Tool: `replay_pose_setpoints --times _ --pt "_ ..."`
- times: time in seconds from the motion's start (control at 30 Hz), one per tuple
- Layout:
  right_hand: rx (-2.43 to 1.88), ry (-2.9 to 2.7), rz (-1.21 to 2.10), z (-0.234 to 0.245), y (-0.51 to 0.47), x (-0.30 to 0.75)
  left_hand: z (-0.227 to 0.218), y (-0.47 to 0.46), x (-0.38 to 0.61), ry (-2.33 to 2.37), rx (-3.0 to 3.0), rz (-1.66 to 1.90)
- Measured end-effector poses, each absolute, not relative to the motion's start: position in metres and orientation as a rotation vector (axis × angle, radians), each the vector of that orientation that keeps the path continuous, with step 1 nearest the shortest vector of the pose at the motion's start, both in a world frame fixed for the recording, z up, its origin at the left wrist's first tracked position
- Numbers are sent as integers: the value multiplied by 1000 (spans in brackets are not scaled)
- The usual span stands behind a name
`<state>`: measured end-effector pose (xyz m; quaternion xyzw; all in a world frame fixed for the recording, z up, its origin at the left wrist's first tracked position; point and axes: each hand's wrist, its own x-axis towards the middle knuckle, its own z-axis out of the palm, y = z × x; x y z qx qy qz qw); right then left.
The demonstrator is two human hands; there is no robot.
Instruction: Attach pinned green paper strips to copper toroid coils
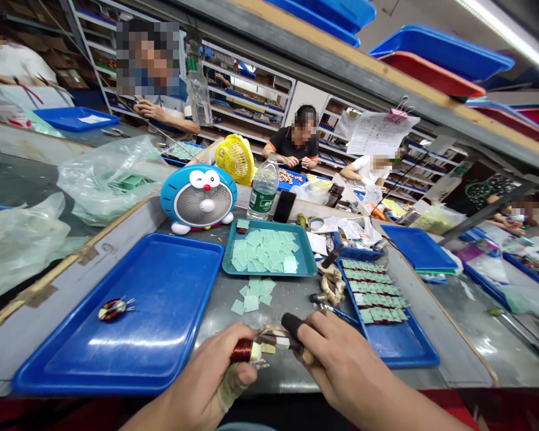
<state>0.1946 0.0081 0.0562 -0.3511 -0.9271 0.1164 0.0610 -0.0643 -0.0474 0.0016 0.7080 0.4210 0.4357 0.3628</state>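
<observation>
My left hand [202, 374], its thumb wrapped in tape, grips a copper-wound coil [243, 351]. My right hand [344, 359] closes around a black-handled tool [291, 326], whose tip meets the taped windings beside the coil. Just beyond my hands lie loose green squares [251, 296] on the grey workbench [291, 365]. A teal tray [269, 272] holds a heap of the same squares. Rows of green pieces [375, 290] sit in a blue tray [413, 353] on the right. On the left, a larger blue tray [130, 359] holds a small wound ring coil [114, 309].
A tan coil of cord [332, 284] lies beside my right hand. A blue cartoon-shaped fan [199, 199], a yellow fan [235, 158], a water bottle [263, 188] and a phone [284, 206] stand farther on. Several co-workers sit beyond, with shelves and plastic bags around.
</observation>
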Motion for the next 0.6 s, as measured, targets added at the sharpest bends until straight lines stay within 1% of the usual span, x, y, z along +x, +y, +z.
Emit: replay_pose_setpoints --times 0.1,0.17,0.3,0.37,0.43,0.53,0.6 --pt "-1047 -2844 403 59 10 193 4 -48 -64 1120 1885 1153" --pt "-1055 -2854 350 55 11 192 3 -49 -62 1106 1872 1153" --pt "-1036 -2871 -59 46 16 191 -4 -54 -56 1081 1648 1041" --pt "-1015 -2891 -198 47 19 189 -7 -57 -54 1069 1514 995" --pt "-999 -2941 -159 53 20 187 -9 -60 -54 1028 1433 982" --pt "-980 -3002 5 62 20 183 -12 -63 -58 950 1421 945" --pt "-977 -2986 26 64 19 183 -16 -65 -61 934 1419 952"
